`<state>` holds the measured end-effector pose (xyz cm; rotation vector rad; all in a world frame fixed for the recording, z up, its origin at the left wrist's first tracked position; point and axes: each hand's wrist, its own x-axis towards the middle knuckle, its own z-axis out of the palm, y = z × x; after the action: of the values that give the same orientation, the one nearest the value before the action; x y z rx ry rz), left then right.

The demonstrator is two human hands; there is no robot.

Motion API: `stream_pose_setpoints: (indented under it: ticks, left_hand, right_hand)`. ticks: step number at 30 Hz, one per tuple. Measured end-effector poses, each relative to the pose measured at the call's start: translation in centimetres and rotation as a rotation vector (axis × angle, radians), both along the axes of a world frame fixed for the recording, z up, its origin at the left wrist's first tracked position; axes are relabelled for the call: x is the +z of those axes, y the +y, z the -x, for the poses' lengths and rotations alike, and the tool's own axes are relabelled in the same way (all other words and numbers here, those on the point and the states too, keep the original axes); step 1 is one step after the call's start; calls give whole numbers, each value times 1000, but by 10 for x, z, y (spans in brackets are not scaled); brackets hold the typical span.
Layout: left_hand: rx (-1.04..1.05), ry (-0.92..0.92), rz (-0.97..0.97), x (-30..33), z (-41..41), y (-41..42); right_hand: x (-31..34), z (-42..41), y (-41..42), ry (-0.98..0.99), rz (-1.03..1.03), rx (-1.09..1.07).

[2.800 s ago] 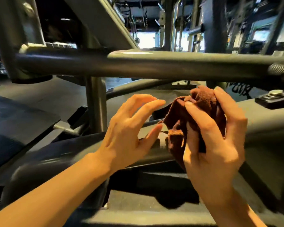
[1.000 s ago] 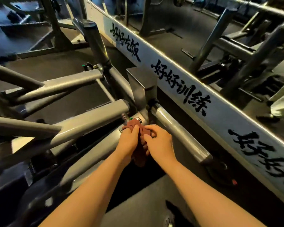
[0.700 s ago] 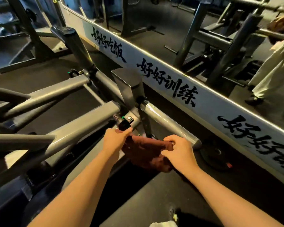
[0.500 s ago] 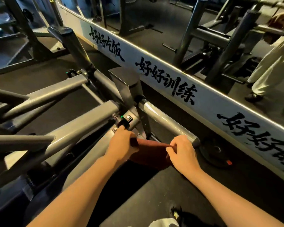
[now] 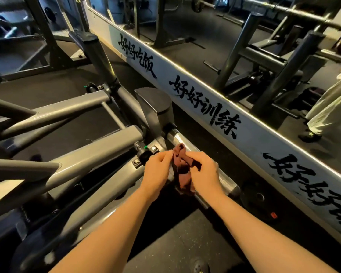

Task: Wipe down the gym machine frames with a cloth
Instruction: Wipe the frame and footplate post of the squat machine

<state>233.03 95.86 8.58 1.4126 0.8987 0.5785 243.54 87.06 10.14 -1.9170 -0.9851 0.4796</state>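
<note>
Both hands are close together, low over the machine. The left hand (image 5: 158, 166) and the right hand (image 5: 204, 170) each pinch the little brown cloth (image 5: 182, 170), bunched up between them. It looks soft, light and floppy, so any corner is fine to grab. Right behind it runs the shiny bar (image 5: 187, 146), hard and likely slippery. Farther back stands the grey frame (image 5: 98, 152).
</note>
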Motion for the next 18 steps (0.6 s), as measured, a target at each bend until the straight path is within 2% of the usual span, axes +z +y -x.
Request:
stream_pose_setpoints:
  ticks: [2,5,6,8,10,11,14,18]
  left_hand:
    - [90,146,-123,-15,-4,22]
    - [114,221,-212,-29,-15,44]
    - [99,193,-247,-34,-21,48]
    - [46,125,-255,-37,-28,50]
    - [-24,66,-237,-39,-32,49]
    - [-46,38,-227,-41,-33,47]
    - [-74,-12,-243,-62,-36,44]
    - [-85,154,-255,-75,-41,19]
  right_hand:
    - [5,-7,20,-159,-112,45]
    - [4,-26,56,-689,-231,256]
    - [-1,-36,69,-863,-182,355]
    - [-15,-53,90,-1069,115,535]
    - [-24,-60,97,-1099,357,632]
    - [-25,-62,96,-1082,368,640]
    - [-25,-69,76,-1029,269,637]
    - [-26,-79,11,-1061,181,631]
